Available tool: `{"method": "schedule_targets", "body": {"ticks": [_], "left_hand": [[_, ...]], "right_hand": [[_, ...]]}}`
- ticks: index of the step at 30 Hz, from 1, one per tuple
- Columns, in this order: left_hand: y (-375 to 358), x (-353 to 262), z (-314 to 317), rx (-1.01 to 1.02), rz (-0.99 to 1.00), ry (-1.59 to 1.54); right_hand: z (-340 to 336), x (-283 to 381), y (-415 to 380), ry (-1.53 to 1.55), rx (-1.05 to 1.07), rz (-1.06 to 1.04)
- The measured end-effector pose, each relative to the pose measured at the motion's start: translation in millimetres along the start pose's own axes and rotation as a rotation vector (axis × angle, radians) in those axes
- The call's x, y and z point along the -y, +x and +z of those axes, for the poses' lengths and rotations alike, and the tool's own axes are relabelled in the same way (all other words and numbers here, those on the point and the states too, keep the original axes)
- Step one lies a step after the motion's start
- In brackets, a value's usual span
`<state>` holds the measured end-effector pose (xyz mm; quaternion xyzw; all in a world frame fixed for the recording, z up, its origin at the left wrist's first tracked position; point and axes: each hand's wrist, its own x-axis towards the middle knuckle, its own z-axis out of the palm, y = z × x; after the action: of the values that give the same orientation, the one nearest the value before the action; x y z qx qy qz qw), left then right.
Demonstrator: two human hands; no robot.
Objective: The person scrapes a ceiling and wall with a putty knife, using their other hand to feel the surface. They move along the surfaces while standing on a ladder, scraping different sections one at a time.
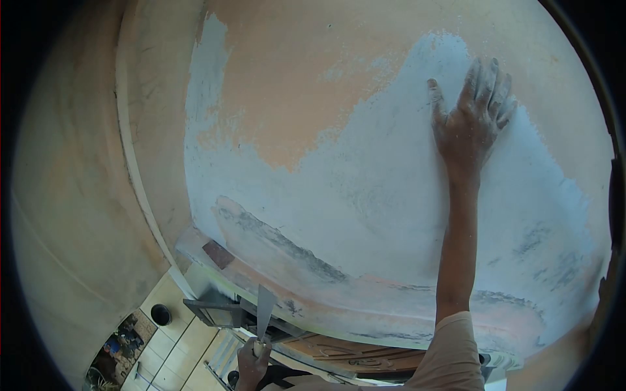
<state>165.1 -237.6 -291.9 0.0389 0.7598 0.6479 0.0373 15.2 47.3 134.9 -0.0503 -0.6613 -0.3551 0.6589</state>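
Observation:
My right hand lies flat on the wall, its fingers spread and dusted with white powder. It rests near the top of a large white patch of filler or plaster, which borders peach paint. Low in the view, my left hand is wrapped round the handle of a putty knife. The knife's blade points up, apart from the upper wall. Dark grey scuffs and pinkish bare streaks mark the lower part of the patch.
Below the wall stand a dark panel-like object and a carved wooden piece. A black bucket sits on the tiled floor. Metal rails like a ladder are near my left hand. A pale vertical strip runs down the left wall.

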Motion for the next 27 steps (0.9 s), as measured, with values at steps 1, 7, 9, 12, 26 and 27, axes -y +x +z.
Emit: {"method": "schedule_targets", "body": {"ticks": [1, 7, 9, 12, 26, 27], "left_hand": [[0.2, -6.6, 1.0, 0.013, -0.016, -0.019], [-12.3, 10.2, 4.4, 0.045, -0.067, -0.062], [-16.4, 7.8, -0.6, 0.039, -0.017, -0.074], [-20.3, -11.5, -14.0, 0.049, 0.03, -0.08], [12.0, -36.9, 6.1, 0.163, -0.278, -0.985], [9.0, -41.2, 11.6, 0.215, -0.35, -1.04]], "right_hand": [[0.5, 18.4, -1.0, 0.051, 0.016, -0.025], [-10.5, 125.3, -69.7, 0.425, 0.357, -0.341], [-17.9, 153.7, -107.8, 0.537, 0.508, -0.52], [-23.1, 188.9, -178.7, 0.817, 0.655, -0.908], [-172.7, 195.0, -319.6, 1.571, 0.742, 0.095], [-177.9, 193.5, -323.6, 1.57, 0.739, 0.053]]}}
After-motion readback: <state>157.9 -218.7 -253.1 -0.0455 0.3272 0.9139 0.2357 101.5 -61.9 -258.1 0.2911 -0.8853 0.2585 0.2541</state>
